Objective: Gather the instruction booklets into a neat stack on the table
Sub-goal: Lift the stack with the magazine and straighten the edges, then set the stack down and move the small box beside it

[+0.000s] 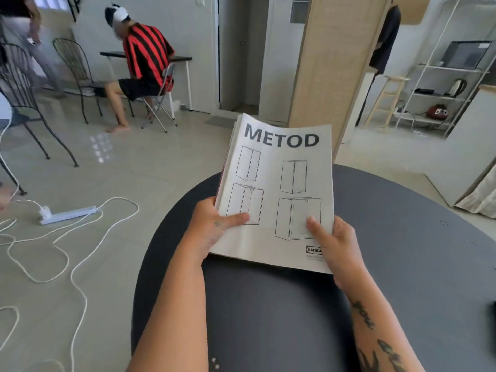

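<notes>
While both hands grip, booklets (276, 194) tilted, long axis pointing away.

A round dark-grey table (389, 264) fills the near right of the scene.
Its matte top shows a few faint scuffs toward the right; a dark object (492, 312), cut off by the frame, sits at its right edge. Left of it, a white power strip (67, 214) and looping white cable (69, 264) lie on the pale tiled floor (128, 167).
</notes>
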